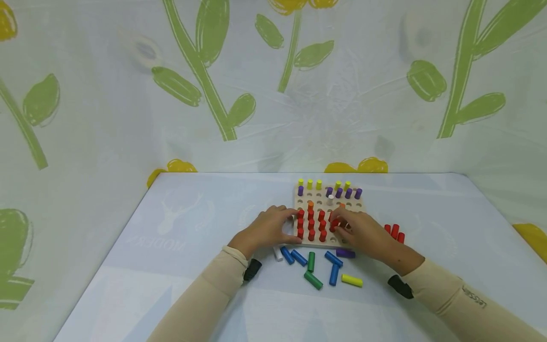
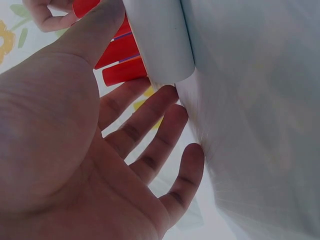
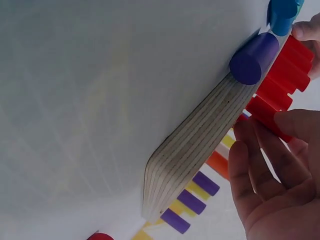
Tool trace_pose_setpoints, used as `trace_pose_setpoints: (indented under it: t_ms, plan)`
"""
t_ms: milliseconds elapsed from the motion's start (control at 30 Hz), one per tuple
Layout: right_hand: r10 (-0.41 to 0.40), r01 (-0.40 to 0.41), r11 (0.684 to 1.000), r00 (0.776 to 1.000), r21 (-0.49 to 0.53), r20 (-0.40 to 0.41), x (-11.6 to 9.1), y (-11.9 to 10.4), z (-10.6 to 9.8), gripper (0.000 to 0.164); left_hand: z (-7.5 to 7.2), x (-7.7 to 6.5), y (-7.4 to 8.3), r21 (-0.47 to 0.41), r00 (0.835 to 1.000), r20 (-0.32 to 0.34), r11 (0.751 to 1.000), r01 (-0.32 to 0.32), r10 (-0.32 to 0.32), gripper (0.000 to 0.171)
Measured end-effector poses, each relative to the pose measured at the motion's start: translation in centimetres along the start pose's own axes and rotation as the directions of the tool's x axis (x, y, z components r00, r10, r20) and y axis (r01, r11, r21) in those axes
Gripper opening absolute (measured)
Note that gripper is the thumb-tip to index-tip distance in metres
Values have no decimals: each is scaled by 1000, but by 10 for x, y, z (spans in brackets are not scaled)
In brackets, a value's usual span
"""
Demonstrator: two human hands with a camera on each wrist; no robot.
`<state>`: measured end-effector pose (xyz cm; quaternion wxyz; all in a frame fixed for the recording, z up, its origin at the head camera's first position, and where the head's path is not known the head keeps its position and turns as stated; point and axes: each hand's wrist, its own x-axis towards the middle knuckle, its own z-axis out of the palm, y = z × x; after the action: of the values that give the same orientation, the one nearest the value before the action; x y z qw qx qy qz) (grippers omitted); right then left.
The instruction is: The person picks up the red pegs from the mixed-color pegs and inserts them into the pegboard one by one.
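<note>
A wooden pegboard (image 1: 309, 244) bears rows of pegs: yellow and purple at the back, red at the front, a white peg (image 1: 330, 200) and an orange peg (image 1: 310, 206) between. My left hand (image 1: 266, 231) is at the board's left side with thumb and fingers spread, the thumb at the front corner; in the left wrist view its fingers look relaxed beside a loose white peg (image 2: 162, 40). With thumb and fingertips my right hand (image 1: 363, 235) pinches a red peg (image 3: 267, 117) at the board, right of the standing red pegs. Its lower end is partly hidden.
Before the board lie loose blue pegs (image 1: 299, 258), green pegs (image 1: 314, 280), a yellow peg (image 1: 352, 280) and a purple peg (image 1: 345, 253). Several red pegs (image 1: 395, 231) lie to the right of the board, by my right wrist. A flower-patterned curtain (image 1: 278, 118) hangs behind the table.
</note>
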<state>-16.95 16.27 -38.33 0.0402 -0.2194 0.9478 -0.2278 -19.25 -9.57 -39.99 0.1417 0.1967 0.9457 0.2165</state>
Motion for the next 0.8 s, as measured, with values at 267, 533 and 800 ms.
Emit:
trace_pose_setpoints:
  t_ms: [267,533,800]
  plan:
    - [-3,3,1000,1000,-23,8,1,0,1,25,-1,0,1,-1,1000,4,1000,8,-8,79]
    - [1,0,1000,1000,-24,10,3,1,2,26,-1,0,2,-6,1000,5,1000,11,-11,79]
    - [8,-8,1000,1000,-21,29,5,3,3,26,0,0,1,5,1000,2,1000,11,-11,79]
